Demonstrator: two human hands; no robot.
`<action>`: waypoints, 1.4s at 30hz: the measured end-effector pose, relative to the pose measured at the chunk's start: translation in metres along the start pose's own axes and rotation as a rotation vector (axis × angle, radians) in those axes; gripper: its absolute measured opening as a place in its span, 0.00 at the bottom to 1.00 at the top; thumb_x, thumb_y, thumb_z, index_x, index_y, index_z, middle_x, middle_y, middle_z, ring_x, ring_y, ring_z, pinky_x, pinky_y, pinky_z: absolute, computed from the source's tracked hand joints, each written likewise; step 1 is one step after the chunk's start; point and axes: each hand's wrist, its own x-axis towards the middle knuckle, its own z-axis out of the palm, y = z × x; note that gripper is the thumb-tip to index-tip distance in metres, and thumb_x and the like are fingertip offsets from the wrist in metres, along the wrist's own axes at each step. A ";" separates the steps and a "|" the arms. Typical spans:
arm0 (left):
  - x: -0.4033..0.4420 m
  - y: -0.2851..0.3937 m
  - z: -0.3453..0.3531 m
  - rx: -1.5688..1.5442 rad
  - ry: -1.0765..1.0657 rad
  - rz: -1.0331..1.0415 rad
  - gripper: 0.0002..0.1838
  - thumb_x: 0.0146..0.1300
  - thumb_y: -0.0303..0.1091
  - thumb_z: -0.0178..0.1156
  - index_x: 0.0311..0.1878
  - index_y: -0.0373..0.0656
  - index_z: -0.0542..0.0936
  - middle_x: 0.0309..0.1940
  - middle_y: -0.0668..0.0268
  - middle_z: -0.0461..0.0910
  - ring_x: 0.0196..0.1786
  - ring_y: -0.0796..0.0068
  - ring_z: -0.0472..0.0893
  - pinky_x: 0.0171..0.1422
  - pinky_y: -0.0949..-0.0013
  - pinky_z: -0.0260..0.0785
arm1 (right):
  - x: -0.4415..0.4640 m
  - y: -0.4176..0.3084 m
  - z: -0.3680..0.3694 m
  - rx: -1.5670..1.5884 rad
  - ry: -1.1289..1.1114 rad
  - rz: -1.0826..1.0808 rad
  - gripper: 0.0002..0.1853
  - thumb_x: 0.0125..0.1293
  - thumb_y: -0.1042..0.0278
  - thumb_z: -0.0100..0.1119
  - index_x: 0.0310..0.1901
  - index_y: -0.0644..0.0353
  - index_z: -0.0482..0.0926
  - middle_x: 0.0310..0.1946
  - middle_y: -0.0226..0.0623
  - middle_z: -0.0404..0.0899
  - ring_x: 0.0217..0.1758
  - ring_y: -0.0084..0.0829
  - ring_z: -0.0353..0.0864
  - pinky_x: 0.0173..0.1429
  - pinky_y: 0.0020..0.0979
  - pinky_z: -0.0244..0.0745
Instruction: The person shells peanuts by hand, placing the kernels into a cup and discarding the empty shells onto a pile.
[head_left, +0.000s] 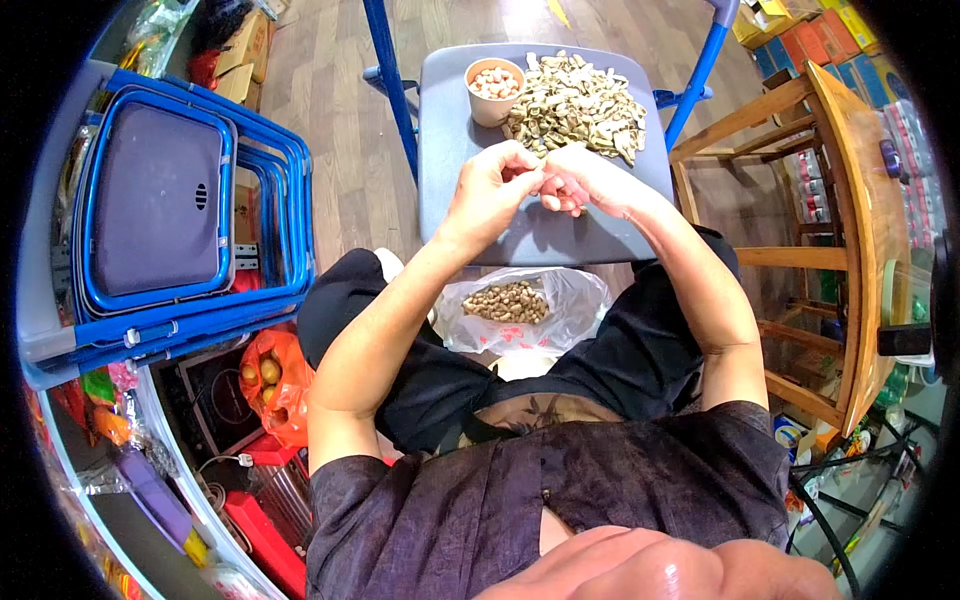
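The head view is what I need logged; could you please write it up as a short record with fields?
Hands: left hand and right hand, meeting over the grey seat
Grip: too small to tell what, if anything, is held
Container: beige cup, upright on the seat, holding pinkish kernels
Beside it: heaped peanut shells
Toward the body: plastic bag with unshelled peanuts

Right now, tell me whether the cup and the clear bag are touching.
Apart. The head view shows the cup standing on the seat, while the clear bag lies past the seat's near edge, with seat plainly between them.
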 end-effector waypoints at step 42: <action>0.024 -0.014 -0.016 0.121 0.097 -0.139 0.10 0.67 0.34 0.56 0.44 0.38 0.81 0.31 0.69 0.82 0.31 0.83 0.79 0.34 0.77 0.70 | 0.002 0.005 -0.008 0.330 -0.024 -0.135 0.24 0.69 0.51 0.35 0.46 0.63 0.77 0.30 0.37 0.80 0.25 0.23 0.76 0.32 0.24 0.72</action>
